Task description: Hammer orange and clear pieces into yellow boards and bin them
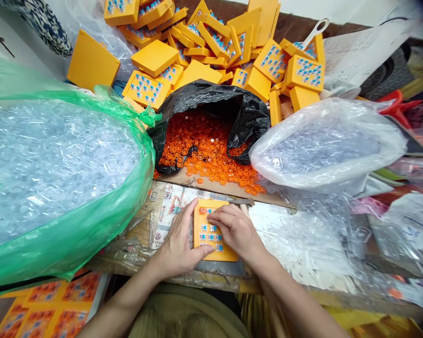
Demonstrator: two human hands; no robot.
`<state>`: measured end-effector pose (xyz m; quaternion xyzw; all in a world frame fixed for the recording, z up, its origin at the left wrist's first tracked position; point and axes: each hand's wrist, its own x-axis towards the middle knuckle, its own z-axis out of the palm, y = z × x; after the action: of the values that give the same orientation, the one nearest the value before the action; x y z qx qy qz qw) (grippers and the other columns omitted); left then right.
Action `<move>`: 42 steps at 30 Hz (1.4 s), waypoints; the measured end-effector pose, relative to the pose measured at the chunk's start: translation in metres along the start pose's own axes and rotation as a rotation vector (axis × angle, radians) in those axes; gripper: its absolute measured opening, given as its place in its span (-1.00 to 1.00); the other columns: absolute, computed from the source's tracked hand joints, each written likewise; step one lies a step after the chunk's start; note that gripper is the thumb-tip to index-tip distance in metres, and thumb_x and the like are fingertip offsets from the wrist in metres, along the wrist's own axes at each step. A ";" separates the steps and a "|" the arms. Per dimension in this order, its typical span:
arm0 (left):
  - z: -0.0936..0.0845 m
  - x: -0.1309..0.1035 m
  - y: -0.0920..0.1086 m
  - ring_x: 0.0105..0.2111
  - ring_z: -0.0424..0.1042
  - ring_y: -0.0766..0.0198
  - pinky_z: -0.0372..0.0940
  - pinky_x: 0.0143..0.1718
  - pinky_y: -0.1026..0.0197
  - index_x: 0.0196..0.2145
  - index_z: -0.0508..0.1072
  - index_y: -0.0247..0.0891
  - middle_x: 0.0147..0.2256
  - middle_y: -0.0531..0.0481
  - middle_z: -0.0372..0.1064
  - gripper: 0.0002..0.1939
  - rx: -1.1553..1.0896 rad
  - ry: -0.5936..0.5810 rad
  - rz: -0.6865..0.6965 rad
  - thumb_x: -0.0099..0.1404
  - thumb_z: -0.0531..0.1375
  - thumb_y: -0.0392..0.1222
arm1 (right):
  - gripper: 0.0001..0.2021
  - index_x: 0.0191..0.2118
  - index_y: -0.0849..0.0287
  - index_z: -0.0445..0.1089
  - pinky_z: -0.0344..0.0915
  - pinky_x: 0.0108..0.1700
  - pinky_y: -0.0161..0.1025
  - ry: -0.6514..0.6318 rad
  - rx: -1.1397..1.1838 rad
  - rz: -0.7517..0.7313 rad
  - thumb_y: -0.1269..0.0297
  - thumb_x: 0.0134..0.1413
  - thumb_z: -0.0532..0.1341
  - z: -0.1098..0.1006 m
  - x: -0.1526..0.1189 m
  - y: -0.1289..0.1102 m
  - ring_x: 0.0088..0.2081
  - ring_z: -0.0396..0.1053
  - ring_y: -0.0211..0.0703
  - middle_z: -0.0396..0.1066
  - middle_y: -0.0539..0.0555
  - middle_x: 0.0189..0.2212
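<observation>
A yellow plastic panel [216, 256] with blue-and-clear switch-like pieces in its openings lies in front of me on the bench. One orange ring-shaped cap [202, 211] sits at its upper left corner. My left hand [181, 241] grips the panel's left side, thumb across its lower face and fingers along the edge. Over the panel's upper right, my right hand [234, 230] is closed with its fingertips pinched together at the switches. Whatever those fingertips hold is hidden. Beyond the panel, loose orange caps [211, 162] spill from a black plastic bag [254, 115].
To the left bulges a green bag [141, 206] of clear plastic pieces. A white bag [268, 176] with similar pieces stands at right. Yellow panels [199, 75] are heaped at the back. A flat metal tool [241, 202] lies just behind the work. Finished-looking orange-filled panels [42, 305] sit lower left.
</observation>
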<state>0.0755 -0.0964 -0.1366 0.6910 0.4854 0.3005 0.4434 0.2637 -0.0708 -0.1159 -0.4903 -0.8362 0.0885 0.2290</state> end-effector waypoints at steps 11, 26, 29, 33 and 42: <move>0.002 0.000 -0.003 0.29 0.01 -0.11 0.00 0.27 -0.22 0.29 -0.07 -0.27 0.29 -0.35 -0.02 -0.08 0.075 0.032 0.086 0.11 0.31 -0.04 | -0.91 -0.26 0.18 0.51 0.33 -0.16 -0.08 0.048 -0.062 -0.029 0.40 0.14 0.24 -0.010 -0.022 -0.005 -0.29 0.39 -0.05 0.51 0.10 -0.36; 0.003 0.001 -0.004 0.27 0.04 -0.12 0.01 0.26 -0.25 0.24 0.03 -0.23 0.26 -0.33 0.04 -0.18 0.097 0.051 0.173 0.13 0.31 -0.03 | -0.81 -0.43 0.20 0.48 0.01 -0.23 -0.13 -0.082 -0.352 -0.102 0.53 0.12 0.18 -0.025 -0.012 -0.024 -0.31 0.25 -0.05 0.46 0.10 -0.43; 0.003 0.001 -0.005 0.27 0.05 -0.12 0.01 0.25 -0.26 0.24 0.04 -0.23 0.25 -0.33 0.06 -0.18 0.095 0.057 0.187 0.13 0.31 -0.05 | -0.86 -0.47 0.17 0.48 -0.01 -0.23 -0.14 -0.135 -0.356 -0.079 0.46 0.08 0.26 -0.023 -0.008 -0.022 -0.32 0.25 -0.06 0.44 0.07 -0.46; 0.002 0.001 -0.005 0.26 0.07 -0.10 0.02 0.26 -0.21 0.24 0.05 -0.26 0.23 -0.33 0.08 -0.17 0.090 0.061 0.194 0.12 0.32 -0.07 | -0.87 -0.48 0.18 0.48 -0.03 -0.26 -0.13 -0.201 -0.355 -0.063 0.49 0.04 0.27 -0.023 0.000 -0.022 -0.35 0.24 -0.08 0.44 0.08 -0.46; 0.001 0.000 -0.004 0.27 0.05 -0.11 0.02 0.26 -0.24 0.25 0.01 -0.26 0.25 -0.34 0.05 -0.15 0.100 0.045 0.185 0.12 0.32 -0.07 | -0.86 -0.50 0.17 0.48 -0.03 -0.31 -0.16 -0.271 -0.213 -0.002 0.50 0.02 0.30 -0.022 0.009 -0.016 -0.34 0.27 -0.12 0.45 0.05 -0.47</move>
<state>0.0744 -0.0965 -0.1407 0.7473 0.4437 0.3308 0.3678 0.2577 -0.0730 -0.0877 -0.4945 -0.8647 0.0644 0.0609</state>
